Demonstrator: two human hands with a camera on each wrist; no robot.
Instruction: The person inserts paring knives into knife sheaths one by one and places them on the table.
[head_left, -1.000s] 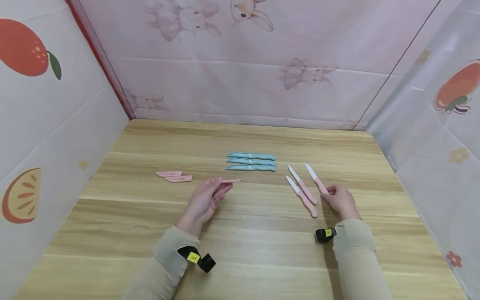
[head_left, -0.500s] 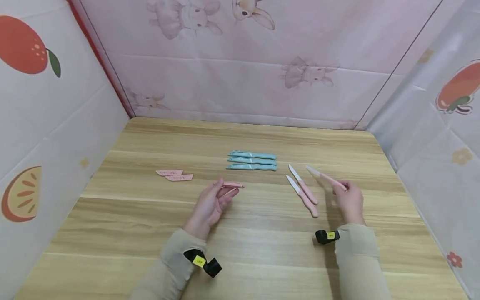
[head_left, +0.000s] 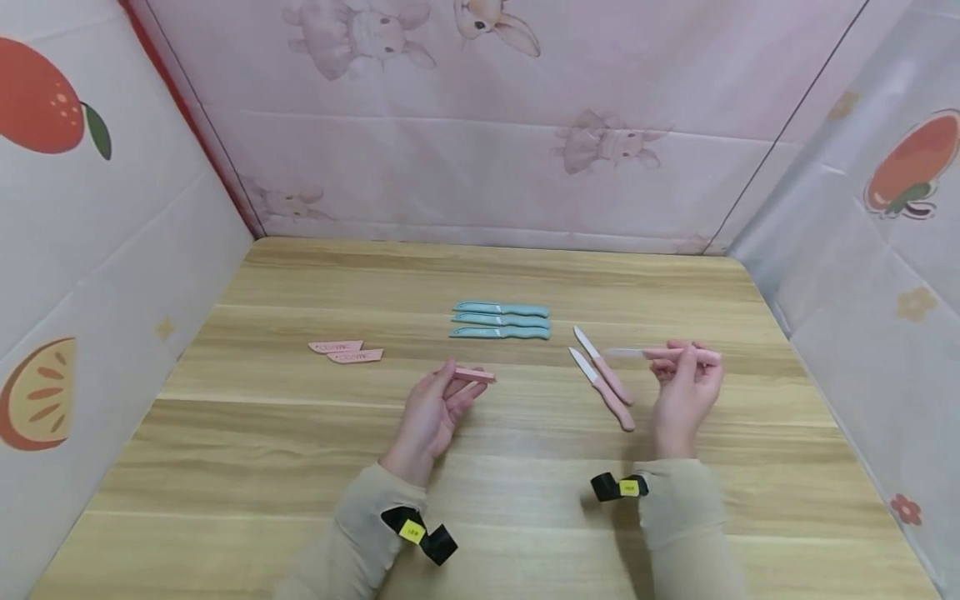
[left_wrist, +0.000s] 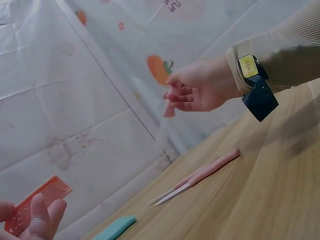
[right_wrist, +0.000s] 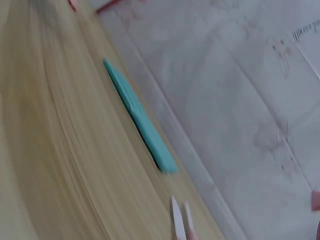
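Note:
My left hand (head_left: pixel 433 415) pinches a pink knife sheath (head_left: pixel 476 375) above the middle of the table; lettering on its side shows in the left wrist view. To the right, my right hand (head_left: pixel 684 400) grips a pink-handled paring knife (head_left: pixel 693 356) by its handle, lifted off the table, the white blade pointing left. Two more pink-handled paring knives (head_left: pixel 617 404) lie bare on the wood just left of that hand. On the left, two pink sheaths (head_left: pixel 356 356) lie overlapping. In the right wrist view my right hand is almost wholly out of frame.
Three teal knives (head_left: pixel 501 332) in matching sheaths lie in a row at the middle back of the wooden table (head_left: pixel 315 467). Printed cloth walls (head_left: pixel 450 183) stand behind the table and on both sides. A small black camera sits on each wrist.
My right hand has lifted the third pink paring knife off the table and turned it until its blade points left. My left hand has shifted slightly right and nearer with the sheath.

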